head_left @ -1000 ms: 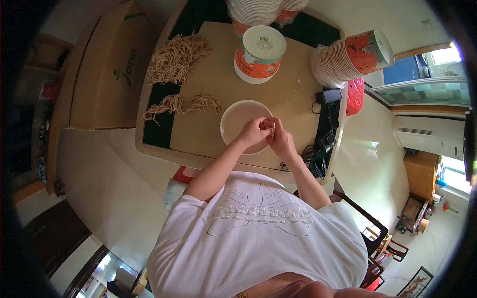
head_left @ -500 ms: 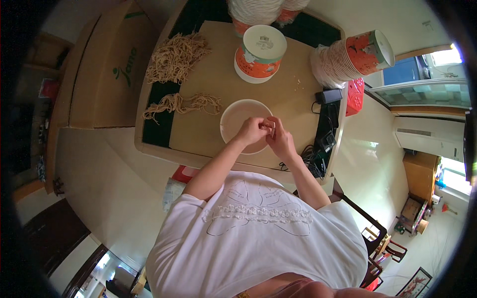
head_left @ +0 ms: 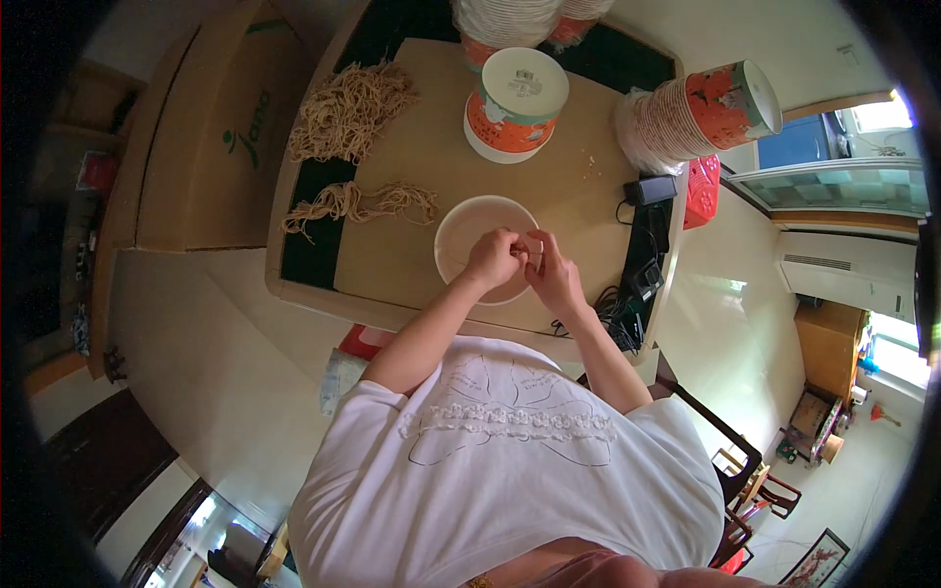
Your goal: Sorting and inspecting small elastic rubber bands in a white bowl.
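A white paper tub (head_left: 461, 223) stands open side up on the cardboard close to me. Over its mouth, my left hand (head_left: 497, 258) is closed, fingers curled in a pinch. Just to its right, my right hand (head_left: 555, 277) has its index finger raised and bent, with the other fingers curled in near the left fingertips. Anything between the fingers is too small to make out. To the left of the tub lies a thin bunch of beige strings (head_left: 363, 203). Behind that sits a larger tangled pile of beige string (head_left: 351, 113).
Two nested orange-and-white tubs (head_left: 512, 122) stand upside down beyond the open one. A wrapped stack of tubs (head_left: 676, 118) lies at the right, with more stacks (head_left: 505, 22) at the far edge. Black adapters (head_left: 649, 189) and cables line the right edge. A large carton (head_left: 211, 137) is left.
My fingertips have drawn slightly apart, and my right index finger stands a little more upright. The tub and the strings have stayed in place.
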The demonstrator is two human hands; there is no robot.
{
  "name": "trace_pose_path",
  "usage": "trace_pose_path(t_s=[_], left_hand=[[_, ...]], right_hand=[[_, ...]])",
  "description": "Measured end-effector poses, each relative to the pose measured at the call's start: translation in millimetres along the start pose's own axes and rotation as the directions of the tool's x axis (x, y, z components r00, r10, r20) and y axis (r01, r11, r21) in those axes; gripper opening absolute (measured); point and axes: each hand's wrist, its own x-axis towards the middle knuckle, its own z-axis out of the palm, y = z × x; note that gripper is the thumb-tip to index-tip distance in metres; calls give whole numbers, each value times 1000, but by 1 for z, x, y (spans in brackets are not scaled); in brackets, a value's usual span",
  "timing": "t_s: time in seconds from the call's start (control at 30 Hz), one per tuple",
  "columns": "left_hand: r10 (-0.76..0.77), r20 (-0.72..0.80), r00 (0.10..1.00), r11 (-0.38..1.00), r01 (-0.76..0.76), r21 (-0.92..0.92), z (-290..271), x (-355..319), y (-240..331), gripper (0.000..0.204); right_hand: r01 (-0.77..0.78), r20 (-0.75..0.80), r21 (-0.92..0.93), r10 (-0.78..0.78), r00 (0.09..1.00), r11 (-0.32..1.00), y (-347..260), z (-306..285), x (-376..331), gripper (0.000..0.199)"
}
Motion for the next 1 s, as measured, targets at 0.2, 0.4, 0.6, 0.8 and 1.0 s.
trace_pose_path(t_s=[0.2,0.4,0.6,0.8,1.0], left_hand=[[-69,136,988,967,100,-232,-6,4,4,13],[-92,122,988,976,114,-187,1,7,-1,10],[-93,94,991,975,110,-192,1,3,-5,11],[5,46,999,998,-3,-57,-8,-2,3,13],[2,38,999,998,1,-69,-17,-2,0,10]], right_hand=[[56,-34,7,-56,998,998,4,2,0,40],[27,-14,-21,-28,1000,999,-3,1,0,35],[102,-80,-149,-115,990,983,2,0,2,16],[92,-28,-193,-99,995,977,-1,-5,5,9],[69,-27,-226,-77,997,972,6,-7,6,9]])
